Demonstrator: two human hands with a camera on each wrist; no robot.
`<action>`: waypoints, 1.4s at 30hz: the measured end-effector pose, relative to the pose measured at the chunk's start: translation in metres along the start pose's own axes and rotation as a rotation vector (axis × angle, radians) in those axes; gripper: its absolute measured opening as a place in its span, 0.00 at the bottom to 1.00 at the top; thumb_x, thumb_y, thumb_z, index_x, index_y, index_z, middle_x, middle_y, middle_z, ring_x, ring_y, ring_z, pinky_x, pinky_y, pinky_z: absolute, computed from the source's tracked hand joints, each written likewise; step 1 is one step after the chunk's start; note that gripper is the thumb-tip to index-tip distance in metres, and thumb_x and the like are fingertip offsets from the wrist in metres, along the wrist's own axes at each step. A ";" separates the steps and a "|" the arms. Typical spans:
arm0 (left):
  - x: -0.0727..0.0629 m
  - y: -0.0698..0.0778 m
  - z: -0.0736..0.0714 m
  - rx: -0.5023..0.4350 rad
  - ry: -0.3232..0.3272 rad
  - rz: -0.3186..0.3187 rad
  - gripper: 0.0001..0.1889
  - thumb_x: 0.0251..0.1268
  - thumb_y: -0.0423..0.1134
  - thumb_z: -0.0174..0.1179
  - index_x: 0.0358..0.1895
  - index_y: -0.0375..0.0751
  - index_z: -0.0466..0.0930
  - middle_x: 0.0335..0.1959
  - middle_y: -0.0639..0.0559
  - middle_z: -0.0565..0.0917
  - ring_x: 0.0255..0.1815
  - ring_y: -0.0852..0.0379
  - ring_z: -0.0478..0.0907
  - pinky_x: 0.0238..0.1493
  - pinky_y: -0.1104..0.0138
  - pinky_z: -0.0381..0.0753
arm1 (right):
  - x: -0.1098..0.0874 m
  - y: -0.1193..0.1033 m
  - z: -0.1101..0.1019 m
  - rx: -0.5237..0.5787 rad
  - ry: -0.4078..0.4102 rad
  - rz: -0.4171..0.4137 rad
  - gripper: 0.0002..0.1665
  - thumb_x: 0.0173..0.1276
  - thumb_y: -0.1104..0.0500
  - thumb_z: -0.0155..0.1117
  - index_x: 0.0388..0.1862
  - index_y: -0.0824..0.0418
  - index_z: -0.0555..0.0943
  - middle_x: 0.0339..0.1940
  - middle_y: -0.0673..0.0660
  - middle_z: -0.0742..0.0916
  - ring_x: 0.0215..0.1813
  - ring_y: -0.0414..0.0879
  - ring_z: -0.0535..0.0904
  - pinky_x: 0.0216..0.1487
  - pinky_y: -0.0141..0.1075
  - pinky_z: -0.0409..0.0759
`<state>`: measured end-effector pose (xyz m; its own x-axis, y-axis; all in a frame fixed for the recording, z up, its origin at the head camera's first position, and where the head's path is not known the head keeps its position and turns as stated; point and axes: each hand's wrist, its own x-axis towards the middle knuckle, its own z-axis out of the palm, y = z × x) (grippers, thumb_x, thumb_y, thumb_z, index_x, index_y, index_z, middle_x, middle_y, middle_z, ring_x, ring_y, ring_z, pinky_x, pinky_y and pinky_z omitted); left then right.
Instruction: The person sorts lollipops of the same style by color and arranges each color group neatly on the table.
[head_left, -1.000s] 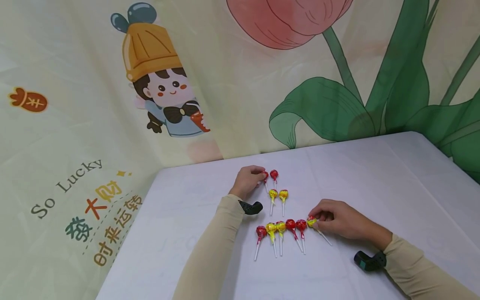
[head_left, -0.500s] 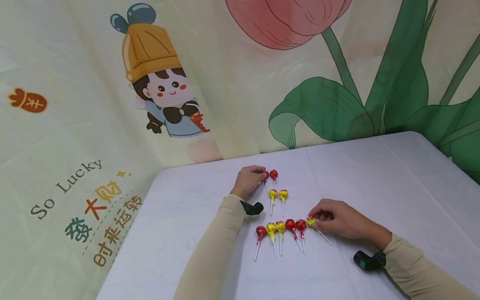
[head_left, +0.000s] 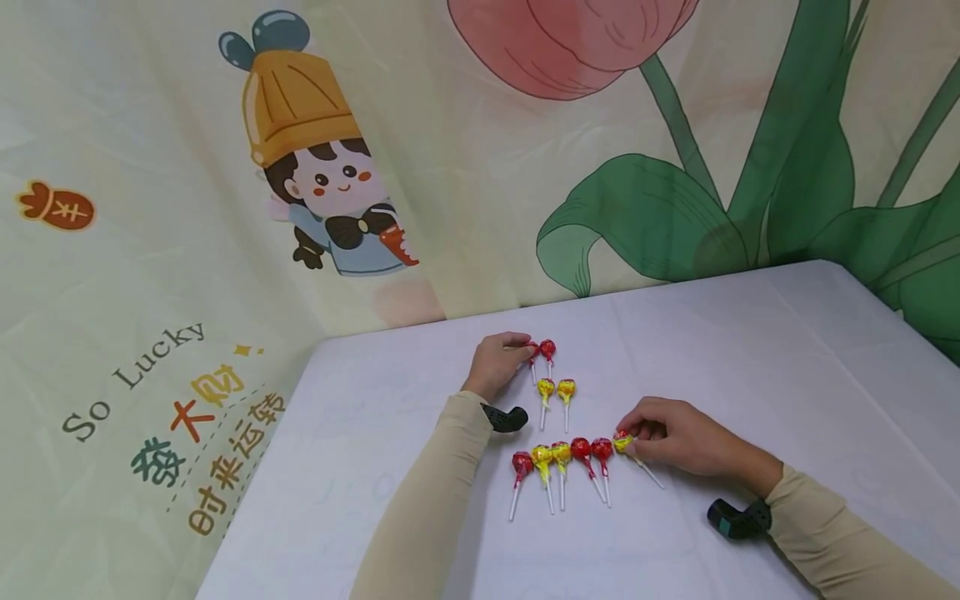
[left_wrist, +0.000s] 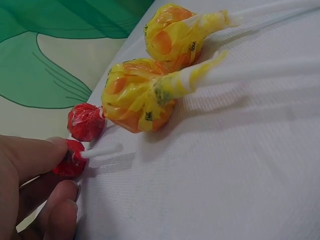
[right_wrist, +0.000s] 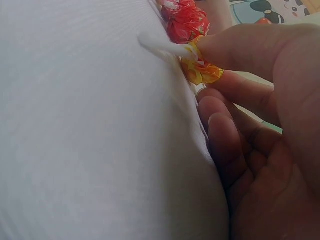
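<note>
With twelve o'clock at the top of the head view, a printed cloth (head_left: 465,208) hangs at twelve, behind a desk (head_left: 405,417) covered in white. Onto this desk a person reaches with two arms: the beige left sleeve (head_left: 427,500) comes from seven o'clock, the beige right sleeve (head_left: 855,533) from four. The left hand (head_left: 497,364) has its fingers grasping the head of one red lollipop (left_wrist: 73,162), and the right hand (head_left: 690,437) has its fingers pinching one yellow lollipop (right_wrist: 202,73), whose stick points between four and five o'clock. At each wrist sits a black device, one by the left hand (head_left: 506,418), another by the right (head_left: 738,520). Just beside the grasped red lollipop, at three o'clock, lies a second red one (head_left: 548,348). Toward six o'clock from these come two yellow lollipops (head_left: 567,390), side by side. Further at six stretches the near row; from its nine o'clock end it goes a red lollipop (head_left: 522,463), two yellow (head_left: 561,452), two red (head_left: 602,450), then the pinched yellow one at three o'clock.
</note>
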<state>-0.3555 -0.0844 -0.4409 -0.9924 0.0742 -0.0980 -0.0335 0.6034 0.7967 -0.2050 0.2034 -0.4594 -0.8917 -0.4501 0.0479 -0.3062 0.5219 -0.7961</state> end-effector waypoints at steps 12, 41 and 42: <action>-0.003 -0.008 -0.008 -0.130 -0.021 -0.034 0.19 0.72 0.48 0.61 0.61 0.47 0.81 0.50 0.53 0.83 0.45 0.54 0.80 0.47 0.63 0.82 | 0.003 -0.001 0.000 -0.010 -0.012 -0.007 0.15 0.65 0.51 0.73 0.48 0.51 0.84 0.37 0.47 0.81 0.40 0.45 0.76 0.39 0.32 0.77; -0.088 -0.023 -0.026 -0.066 -0.074 0.073 0.16 0.73 0.49 0.59 0.57 0.48 0.83 0.40 0.54 0.84 0.40 0.53 0.80 0.43 0.62 0.79 | -0.001 -0.001 0.002 0.040 0.021 0.057 0.12 0.65 0.51 0.72 0.45 0.51 0.82 0.34 0.49 0.82 0.38 0.48 0.77 0.37 0.33 0.76; -0.092 -0.026 -0.027 -0.052 -0.068 0.067 0.16 0.73 0.49 0.59 0.56 0.48 0.83 0.39 0.54 0.84 0.40 0.53 0.79 0.43 0.62 0.79 | -0.001 -0.001 0.003 0.045 0.019 0.062 0.12 0.65 0.51 0.72 0.45 0.52 0.82 0.33 0.49 0.82 0.38 0.48 0.77 0.37 0.33 0.76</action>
<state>-0.2670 -0.1286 -0.4362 -0.9824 0.1676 -0.0823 0.0247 0.5537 0.8324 -0.2032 0.2008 -0.4604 -0.9149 -0.4036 0.0084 -0.2351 0.5156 -0.8239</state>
